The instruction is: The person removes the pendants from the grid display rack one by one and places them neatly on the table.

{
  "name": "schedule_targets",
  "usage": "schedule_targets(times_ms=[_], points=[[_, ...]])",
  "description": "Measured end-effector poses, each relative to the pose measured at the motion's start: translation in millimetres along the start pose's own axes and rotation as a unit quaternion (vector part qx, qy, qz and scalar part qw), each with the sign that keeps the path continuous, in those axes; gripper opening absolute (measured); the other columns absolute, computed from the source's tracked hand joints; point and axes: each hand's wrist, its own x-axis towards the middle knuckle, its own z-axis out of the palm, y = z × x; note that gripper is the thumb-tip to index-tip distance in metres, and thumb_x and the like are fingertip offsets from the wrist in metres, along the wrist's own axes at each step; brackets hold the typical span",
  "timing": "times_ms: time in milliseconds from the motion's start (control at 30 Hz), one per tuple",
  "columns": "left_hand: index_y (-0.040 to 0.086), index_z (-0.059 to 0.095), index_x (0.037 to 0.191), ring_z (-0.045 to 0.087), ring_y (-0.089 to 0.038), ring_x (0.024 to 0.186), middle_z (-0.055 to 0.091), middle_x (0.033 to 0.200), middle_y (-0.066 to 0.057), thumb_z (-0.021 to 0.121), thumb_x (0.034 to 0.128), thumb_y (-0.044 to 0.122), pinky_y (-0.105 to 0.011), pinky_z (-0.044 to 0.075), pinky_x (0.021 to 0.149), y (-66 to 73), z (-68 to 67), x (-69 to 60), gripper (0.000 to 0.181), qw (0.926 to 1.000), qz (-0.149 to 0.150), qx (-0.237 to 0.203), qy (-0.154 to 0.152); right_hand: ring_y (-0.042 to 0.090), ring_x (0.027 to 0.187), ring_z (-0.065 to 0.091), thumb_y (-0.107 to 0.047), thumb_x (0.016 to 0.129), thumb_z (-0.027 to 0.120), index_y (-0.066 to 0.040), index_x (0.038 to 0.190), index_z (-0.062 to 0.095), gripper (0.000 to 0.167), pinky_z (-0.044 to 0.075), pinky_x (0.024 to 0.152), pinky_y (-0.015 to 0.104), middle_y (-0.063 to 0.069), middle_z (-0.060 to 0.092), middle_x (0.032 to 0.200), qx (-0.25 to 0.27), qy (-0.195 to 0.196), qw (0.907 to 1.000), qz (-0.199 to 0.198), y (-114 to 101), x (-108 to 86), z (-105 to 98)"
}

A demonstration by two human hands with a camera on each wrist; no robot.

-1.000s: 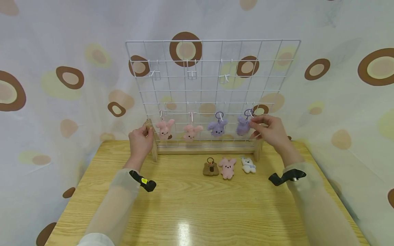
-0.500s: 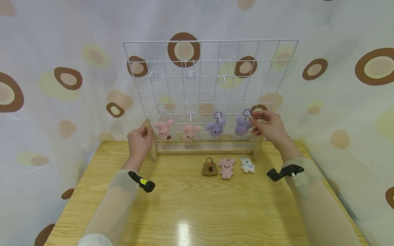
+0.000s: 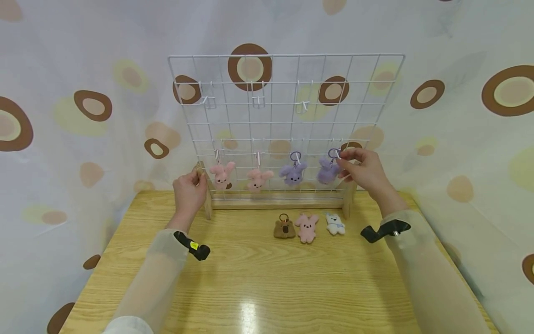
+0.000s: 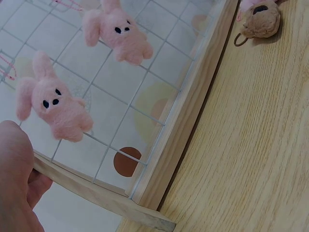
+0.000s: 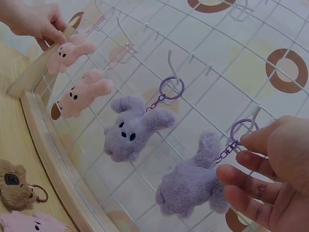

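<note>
My left hand (image 3: 189,192) grips the left wooden post (image 3: 206,199) of a white wire grid stand, seen also at the edge of the left wrist view. The right hand (image 3: 367,174) is at the rightmost purple plush keychain (image 3: 327,171). In the right wrist view, thumb and finger pinch by the purple ring (image 5: 244,130) and chain, and the ring is at a white hook (image 5: 256,113); the plush (image 5: 188,188) hangs with its face turned away. Left of it hang another purple plush (image 3: 294,174) and two pink plushes (image 3: 222,175), (image 3: 258,179).
On the wooden table (image 3: 250,269), before the grid's base bar (image 3: 275,203), lie a brown plush (image 3: 284,229), a pink plush (image 3: 307,228) and a white plush (image 3: 335,224). Higher on the grid are several white hooks (image 3: 258,99). A patterned cloth (image 3: 125,37) hangs behind.
The right hand has shifted slightly up, from beside the rightmost purple plush towards its ring. That plush has moved a little. The left hand stays on the post.
</note>
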Motion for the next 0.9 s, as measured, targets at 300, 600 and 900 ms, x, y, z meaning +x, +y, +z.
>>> schedule_targets(times_ms=[300, 600, 900], points=[[-0.003, 0.071, 0.082, 0.075, -0.036, 0.102, 0.078, 0.096, -0.022, 0.067, 0.1012, 0.006, -0.051, 0.061, 0.083, 1.6, -0.1, 0.1, 0.021, 0.9999, 0.014, -0.007, 0.005, 0.011, 0.071, 0.073, -0.019, 0.108, 0.064, 0.009, 0.130, 0.061, 0.036, 0.059, 0.062, 0.025, 0.021, 0.063, 0.116, -0.002, -0.004, 0.9999, -0.012, -4.5, 3.6, 0.7], [-0.007, 0.074, 0.090, 0.074, -0.037, 0.103, 0.077, 0.100, -0.024, 0.066, 0.1013, 0.005, -0.051, 0.060, 0.085, 1.8, 0.4, -0.2, 0.019, 0.9999, 0.014, -0.007, 0.005, 0.013, 0.069, 0.073, -0.017, 0.109, 0.061, 0.009, 0.126, 0.064, 0.032, 0.059, 0.062, 0.026, 0.025, 0.064, 0.116, -0.010, 0.008, 0.9998, -0.016, -4.5, 1.9, 1.5], [-0.005, 0.074, 0.090, 0.074, -0.035, 0.106, 0.077, 0.103, -0.023, 0.067, 0.1022, 0.007, -0.050, 0.061, 0.086, 4.7, -1.5, -0.5, 0.019, 1.0000, -0.002, -0.004, -0.002, 0.012, 0.068, 0.072, -0.019, 0.108, 0.063, 0.007, 0.122, 0.066, 0.030, 0.059, 0.062, 0.025, 0.015, 0.069, 0.111, -0.011, 0.022, 0.9996, -0.017, -8.2, -5.4, 0.3]])
